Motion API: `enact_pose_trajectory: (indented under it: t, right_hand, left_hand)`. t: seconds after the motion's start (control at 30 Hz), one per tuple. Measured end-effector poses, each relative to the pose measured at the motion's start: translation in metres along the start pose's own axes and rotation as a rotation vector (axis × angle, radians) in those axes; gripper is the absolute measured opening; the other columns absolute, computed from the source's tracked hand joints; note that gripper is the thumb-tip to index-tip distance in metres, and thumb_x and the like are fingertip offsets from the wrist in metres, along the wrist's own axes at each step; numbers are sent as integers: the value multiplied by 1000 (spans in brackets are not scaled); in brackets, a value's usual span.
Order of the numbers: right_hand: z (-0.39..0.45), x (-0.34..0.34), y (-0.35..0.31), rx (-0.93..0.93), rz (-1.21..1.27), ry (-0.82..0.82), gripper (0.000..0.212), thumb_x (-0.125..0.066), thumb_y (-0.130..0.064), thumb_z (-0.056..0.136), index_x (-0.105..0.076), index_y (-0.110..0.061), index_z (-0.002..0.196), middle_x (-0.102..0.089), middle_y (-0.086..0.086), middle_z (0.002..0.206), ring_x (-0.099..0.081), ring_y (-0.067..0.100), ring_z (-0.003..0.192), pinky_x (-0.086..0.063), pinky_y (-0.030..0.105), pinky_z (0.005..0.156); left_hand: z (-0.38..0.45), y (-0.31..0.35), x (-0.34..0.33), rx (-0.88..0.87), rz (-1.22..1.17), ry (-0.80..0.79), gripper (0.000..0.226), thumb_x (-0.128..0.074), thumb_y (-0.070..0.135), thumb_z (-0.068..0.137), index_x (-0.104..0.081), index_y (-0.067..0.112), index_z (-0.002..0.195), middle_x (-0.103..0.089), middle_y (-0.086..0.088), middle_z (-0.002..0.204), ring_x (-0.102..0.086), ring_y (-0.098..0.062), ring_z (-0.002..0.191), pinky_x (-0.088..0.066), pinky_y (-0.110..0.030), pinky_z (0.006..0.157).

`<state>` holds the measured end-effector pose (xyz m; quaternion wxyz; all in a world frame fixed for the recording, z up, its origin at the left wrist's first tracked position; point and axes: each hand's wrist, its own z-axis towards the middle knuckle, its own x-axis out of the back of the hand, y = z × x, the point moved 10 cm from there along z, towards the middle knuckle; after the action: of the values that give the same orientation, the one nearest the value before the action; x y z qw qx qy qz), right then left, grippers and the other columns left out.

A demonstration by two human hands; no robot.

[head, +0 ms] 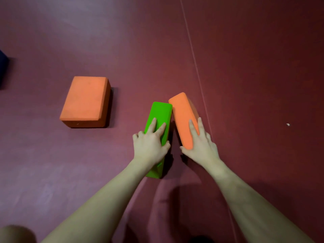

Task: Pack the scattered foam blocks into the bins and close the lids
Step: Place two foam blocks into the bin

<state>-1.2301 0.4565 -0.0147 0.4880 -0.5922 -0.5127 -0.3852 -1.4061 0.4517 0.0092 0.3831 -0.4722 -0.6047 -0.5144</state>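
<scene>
Down on the floor, a bright green rectangular foam block [160, 116] stands on one long narrow edge, and the person's left hand [149, 144] grips it from above: two fingers lie straight along its top face while the thumb curls round the right side and the remaining fingers tuck over the left side. Just beside it, to the right, an orange rectangular foam block [182, 116] is also up on edge, tilted so its far end leans toward the green one; the two far corners are touching or very nearly so, I cannot tell which. The right hand [201, 146] holds this orange block, fingers stretched along its upper right side and the thumb hooked under the near end. The near ends of the two blocks stand slightly apart, with a dark gap of shadow between them.

Well off to the left, a second, larger-looking orange foam block [85, 100] lies flat on its broad face, untouched. All three sit on a dark maroon padded floor mat [245, 85], which has a thin pale seam line [198, 71] running diagonally just right of the held orange block. A dark blue object [3, 67] pokes in at the far left edge, too cropped to identify, and a tiny pale scrap [287, 124] lies on the mat far to the right.
</scene>
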Motion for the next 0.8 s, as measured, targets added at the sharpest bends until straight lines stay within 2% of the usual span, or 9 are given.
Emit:
enact_pose_trajectory:
  t: [0.13,0.33,0.53,0.8]
  right_hand:
    - [-6,3,-18,60,-27,16,89,-59,-52,84,-6,-34,153,7,2,161,-36,35,132,-45,42,93]
    - [-29,60,-69,125,43,-19,86,-62,-49,84,-12,-35,152,3,-2,162,-36,31,133,-44,43,94]
    - [-72,168,-128,182,92,-96,88,-66,-50,81,-15,-39,151,0,-5,162,-38,30,135,-44,43,95]
    - [-170,346,-229,267,93,-172,87,-65,-52,81,-16,-39,151,3,-11,161,-40,31,133,-43,43,96]
  left_hand:
    - [-5,-23,10,30,-32,27,65,-48,53,88,-25,42,148,-12,6,160,-48,-36,119,-36,-39,96]
    - [-33,-51,72,144,-170,52,65,-53,49,87,-30,41,147,-14,8,160,-48,-36,117,-42,-38,91]
    - [-91,-57,193,242,-236,57,64,-54,49,87,-31,42,146,-15,10,159,-49,-35,114,-44,-38,87]
    - [-204,-60,399,369,-297,70,64,-55,49,86,-33,42,145,-16,9,159,-50,-36,115,-44,-38,88]
